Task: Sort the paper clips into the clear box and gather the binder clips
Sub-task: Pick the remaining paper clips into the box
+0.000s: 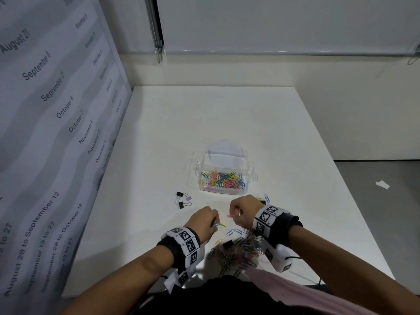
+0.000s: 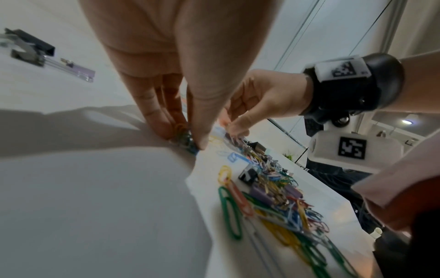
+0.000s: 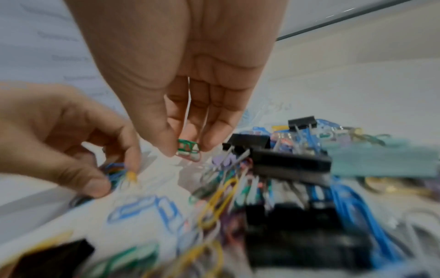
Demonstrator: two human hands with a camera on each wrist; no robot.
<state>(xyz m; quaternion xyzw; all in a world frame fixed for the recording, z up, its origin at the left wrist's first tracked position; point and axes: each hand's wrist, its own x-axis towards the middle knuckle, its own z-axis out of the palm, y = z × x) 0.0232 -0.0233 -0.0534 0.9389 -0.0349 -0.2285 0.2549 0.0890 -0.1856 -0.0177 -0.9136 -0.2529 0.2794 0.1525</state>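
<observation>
Left hand (image 1: pixel 203 220) and right hand (image 1: pixel 245 209) each pinch coloured wire paper clips (image 2: pixel 184 139) above the near mixed pile (image 1: pixel 236 252) on the white desk (image 1: pixel 227 114).

Motion blur smears the pile of clips (image 3: pixel 273 197) across the right wrist view, and we cannot count or separate them there. The left hand (image 1: pixel 202 220) covers most of its small bunch of paper clips (image 2: pixel 184 140); we cannot tell how many it pinches. The right hand (image 1: pixel 244 208) hides most of its own clip (image 3: pixel 188 149). The clear box (image 1: pixel 223 176) shows contents too small to count.
</observation>
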